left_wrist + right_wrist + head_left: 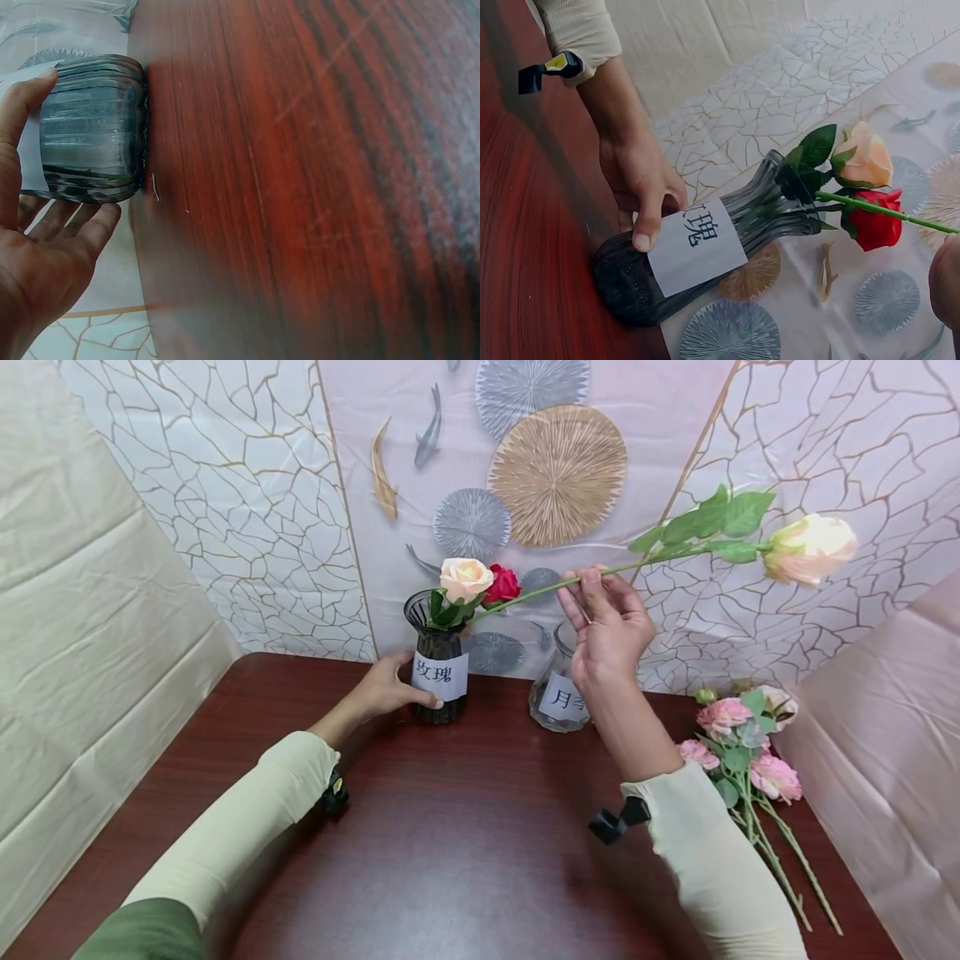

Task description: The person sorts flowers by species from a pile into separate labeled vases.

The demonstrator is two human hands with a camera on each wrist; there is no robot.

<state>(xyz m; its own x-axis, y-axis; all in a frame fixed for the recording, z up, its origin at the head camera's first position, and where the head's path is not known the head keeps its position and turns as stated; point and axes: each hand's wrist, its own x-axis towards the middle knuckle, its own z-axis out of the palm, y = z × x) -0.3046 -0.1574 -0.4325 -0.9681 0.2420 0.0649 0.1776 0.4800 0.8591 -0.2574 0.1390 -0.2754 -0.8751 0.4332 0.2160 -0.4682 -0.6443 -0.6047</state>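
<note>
My left hand (386,685) holds the lower part of a dark ribbed glass vase (441,712), thumb across its front and fingers behind, as the left wrist view also shows. A white label (697,246) with Chinese characters wraps the vase, which stands upright on the table. A peach rose (465,579) and a red rose (503,583) stand in it. Above and to the right, my right hand (611,631) pinches the green stem of a cream rose (813,550). That stem slants down leftward, its lower end overlapping the vase's mouth behind the two blooms.
Behind my right forearm stands a clear glass vase (544,717) with a partly hidden label. Several pink flowers (776,777) on long stems lie at the table's right side. A patterned cloth backdrop (255,518) rises along the back edge of the brown table (420,860).
</note>
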